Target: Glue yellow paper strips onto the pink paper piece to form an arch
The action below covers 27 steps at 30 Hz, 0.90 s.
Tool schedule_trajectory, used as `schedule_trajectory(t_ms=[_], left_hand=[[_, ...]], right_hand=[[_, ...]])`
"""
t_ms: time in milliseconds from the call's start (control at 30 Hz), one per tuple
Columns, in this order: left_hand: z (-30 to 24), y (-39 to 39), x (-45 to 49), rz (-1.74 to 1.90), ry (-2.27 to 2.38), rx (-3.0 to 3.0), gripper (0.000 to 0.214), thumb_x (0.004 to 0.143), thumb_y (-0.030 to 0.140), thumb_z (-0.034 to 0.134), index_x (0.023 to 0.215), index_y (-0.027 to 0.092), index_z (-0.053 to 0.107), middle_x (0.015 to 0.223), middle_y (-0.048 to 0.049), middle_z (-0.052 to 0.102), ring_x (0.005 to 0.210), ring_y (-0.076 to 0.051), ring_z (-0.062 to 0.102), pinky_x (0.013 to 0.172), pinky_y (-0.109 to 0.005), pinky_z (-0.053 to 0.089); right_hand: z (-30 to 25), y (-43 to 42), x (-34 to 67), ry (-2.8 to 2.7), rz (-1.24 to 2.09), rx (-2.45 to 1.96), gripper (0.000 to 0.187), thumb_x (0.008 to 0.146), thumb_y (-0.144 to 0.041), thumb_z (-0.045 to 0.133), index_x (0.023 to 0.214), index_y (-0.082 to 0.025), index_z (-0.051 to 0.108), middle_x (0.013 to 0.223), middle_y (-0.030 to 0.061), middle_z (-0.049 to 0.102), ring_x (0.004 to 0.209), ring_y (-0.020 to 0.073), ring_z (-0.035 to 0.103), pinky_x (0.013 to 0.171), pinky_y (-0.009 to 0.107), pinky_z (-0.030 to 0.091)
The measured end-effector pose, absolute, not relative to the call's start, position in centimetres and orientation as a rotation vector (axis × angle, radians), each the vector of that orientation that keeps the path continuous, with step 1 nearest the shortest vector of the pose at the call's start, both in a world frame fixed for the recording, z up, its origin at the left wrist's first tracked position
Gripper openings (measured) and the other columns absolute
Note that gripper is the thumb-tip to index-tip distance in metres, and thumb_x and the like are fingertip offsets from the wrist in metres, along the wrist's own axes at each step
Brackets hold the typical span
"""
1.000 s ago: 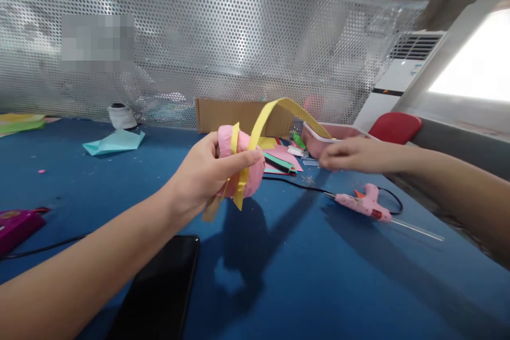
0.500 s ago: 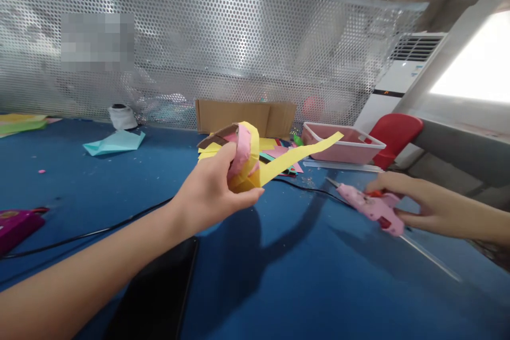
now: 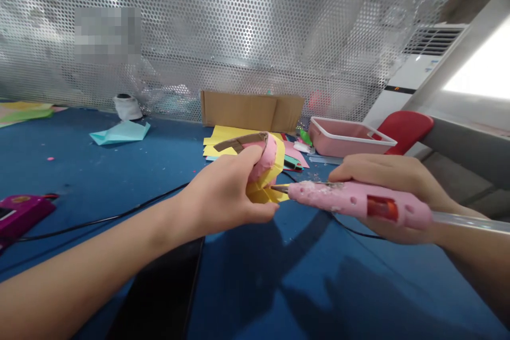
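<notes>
My left hand (image 3: 227,194) is closed around a small paper-and-cardboard craft piece (image 3: 270,159), with a pink band, yellow paper on its outside and a brown cardboard part sticking out to the left. It is held above the blue table. In my right hand (image 3: 392,183) is a pink hot glue gun (image 3: 338,197), with a clear glue stick coming out of its back end. The gun's metal tip meets the yellow paper near my left fingers; whether glue is flowing I cannot tell. Behind the gun, the fingers of my right hand are partly hidden.
A black phone-like slab (image 3: 159,289) lies under my left forearm. At the left is a purple box (image 3: 24,215); a black cord (image 3: 115,217) crosses the table (image 3: 247,297). Behind are yellow sheets (image 3: 229,133), a cardboard panel (image 3: 239,109), a pink basket (image 3: 346,143) and folded blue paper (image 3: 121,133).
My right hand has brought the glue gun leftward from the table's right side up to the craft piece. The yellow strip that stuck out to the right is now mostly hidden behind the gun.
</notes>
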<state>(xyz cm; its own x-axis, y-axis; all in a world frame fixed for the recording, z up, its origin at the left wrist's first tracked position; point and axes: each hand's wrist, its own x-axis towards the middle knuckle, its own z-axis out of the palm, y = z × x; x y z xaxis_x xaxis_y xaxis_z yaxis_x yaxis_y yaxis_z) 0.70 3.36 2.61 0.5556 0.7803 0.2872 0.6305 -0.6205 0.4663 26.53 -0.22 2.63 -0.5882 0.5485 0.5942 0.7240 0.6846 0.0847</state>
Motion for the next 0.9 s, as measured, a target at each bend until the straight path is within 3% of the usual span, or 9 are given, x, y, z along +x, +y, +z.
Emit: schedule_trajectory(t_ms=[100,333,533,900], left_hand=[[2.7,3.3,0.7,0.634,1.184,2.463,0.036,0.065,0.041,0.069,0.076,0.023,0.039,0.066,0.0069,0.051,0.055,-0.011,0.045,0.047,-0.025,0.032],[2.4,3.5,1.0,0.581,1.125,2.545,0.034,0.064,0.036,0.065,0.075,0.023,0.035,0.068,0.0062,0.049,0.056,-0.012,0.042,0.048,-0.026,0.029],[2.3,3.5,0.9,0.544,1.122,2.574,0.036,0.065,0.036,0.065,0.073,0.023,0.032,0.066,0.0062,0.046,0.055,-0.012,0.038,0.048,-0.026,0.027],[2.3,3.4,1.0,0.547,1.098,2.552,0.034,0.065,0.036,0.064,0.074,0.023,0.033,0.065,0.0066,0.046,0.053,-0.011,0.038,0.047,-0.026,0.027]], right_hand=[[2.3,0.2,26.3,-2.441,-0.399,-0.762,0.014,0.077,-0.021,0.047,0.088,-0.025,0.054,0.069,-0.0016,0.064,0.057,0.0130,0.059,0.050,0.026,0.044],[2.7,0.0,24.7,-2.494,-0.537,-0.749,0.008,0.074,-0.024,0.050,0.076,-0.018,0.056,0.060,-0.0001,0.055,0.049,0.0144,0.051,0.044,0.027,0.037],[3.8,-0.6,23.8,-2.495,-0.816,-0.735,0.026,0.084,-0.009,0.042,0.063,-0.015,0.058,0.057,0.0034,0.055,0.049,0.0150,0.050,0.045,0.028,0.035],[3.6,-0.7,24.0,-2.454,-0.789,-0.737,0.011,0.074,-0.018,0.043,0.064,-0.023,0.044,0.053,-0.0013,0.043,0.045,0.0140,0.038,0.041,0.029,0.029]])
